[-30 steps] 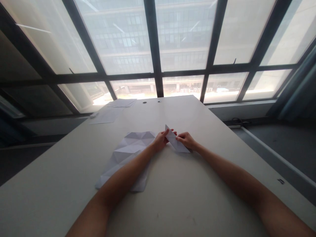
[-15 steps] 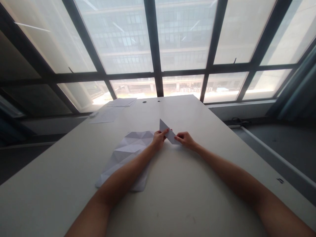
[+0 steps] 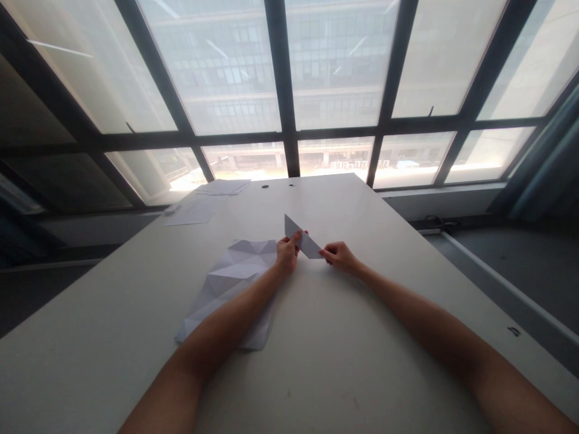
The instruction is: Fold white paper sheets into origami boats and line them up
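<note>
Between my hands, above the white table, is a small folded paper [image 3: 310, 246] with a pointed upper left corner. My left hand [image 3: 288, 252] is closed on its left part, thumb on the near face and fingers mostly hidden behind. The fingertips of my right hand [image 3: 338, 255] pinch its lower right corner. A larger creased sheet of paper [image 3: 230, 274] lies on the table to the left, partly covered by my left forearm. Its surface shows several triangular folds.
Flat paper sheets [image 3: 192, 211] lie at the far left of the white table [image 3: 316, 349]. Two small dark round spots [image 3: 265, 187] are near its far edge, and a small dark mark [image 3: 514, 331] is at the right. Large windows [image 3: 335, 66] stand beyond.
My left hand and the folded paper have shifted slightly left. My right hand has stayed nearly in place, and its grip is now nearer the paper's corner tip.
</note>
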A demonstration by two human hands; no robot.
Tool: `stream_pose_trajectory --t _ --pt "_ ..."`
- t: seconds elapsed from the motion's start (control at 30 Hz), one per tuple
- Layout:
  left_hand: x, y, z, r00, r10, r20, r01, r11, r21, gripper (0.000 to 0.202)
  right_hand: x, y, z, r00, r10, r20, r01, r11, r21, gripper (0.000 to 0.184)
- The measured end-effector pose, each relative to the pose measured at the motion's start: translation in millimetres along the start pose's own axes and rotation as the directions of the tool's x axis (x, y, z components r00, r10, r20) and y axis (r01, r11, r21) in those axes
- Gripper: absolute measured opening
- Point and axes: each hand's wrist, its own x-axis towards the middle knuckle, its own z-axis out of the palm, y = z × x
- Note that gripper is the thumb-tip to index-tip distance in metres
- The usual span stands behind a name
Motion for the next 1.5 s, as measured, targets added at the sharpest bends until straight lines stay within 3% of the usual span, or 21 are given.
stream_pose_trajectory --t 0.17,0.3,0.43,0.67,0.97,1.13,1.27,1.37,1.5 --pt "-7.0 -1.4 0.9 0.992 -0.068 0.105 0.061 0.996 0.071 0.037 0.8 0.3 1.8 0.999 0.008 0.037 -0.008 1.000 0.017 0.041" --pt "-17.0 -4.6 2.1 0.938 -0.226 0.265 0.145 0.945 0.293 0.042 1.9 0.5 2.3 1.000 -0.012 0.003 0.012 0.999 0.049 0.050" --pt "-23.8 -3.8 4.4 0.901 -0.265 0.343 0.121 0.914 0.389 0.044 1.5 -1.0 1.1 0.998 0.022 -0.052 -0.015 0.993 0.121 0.054" --pt "-26.0 0.4 5.6 0.873 -0.338 0.352 0.182 0.894 0.409 0.039 -2.3 -13.5 -3.4 0.993 0.059 -0.100 -0.047 0.992 0.118 0.051" --pt "-10.1 -3.7 3.6 0.959 -0.173 0.226 0.138 0.977 0.163 0.037 -2.2 -14.3 -4.1 0.996 0.084 -0.027 -0.080 0.988 0.134 0.047" --pt "-4.9 2.3 -0.2 0.977 -0.113 0.180 0.095 0.990 0.107 0.031 -2.2 -11.9 -4.4 0.995 0.092 -0.025 -0.088 0.987 0.134 0.045" --pt "-7.9 1.8 0.9 0.961 -0.179 0.209 0.157 0.980 0.121 0.040 -1.7 -11.3 -3.2 0.994 0.092 -0.053 -0.083 0.986 0.142 0.046" --pt "-13.2 -2.6 4.2 0.919 -0.253 0.304 0.211 0.964 0.163 0.050 -1.1 -11.8 -2.0 0.993 0.085 -0.077 -0.072 0.985 0.156 0.047" --pt "-18.0 -6.9 5.7 0.890 -0.302 0.341 0.219 0.940 0.261 0.046 -1.2 -13.3 -1.6 0.991 0.087 -0.100 -0.069 0.982 0.175 0.047"
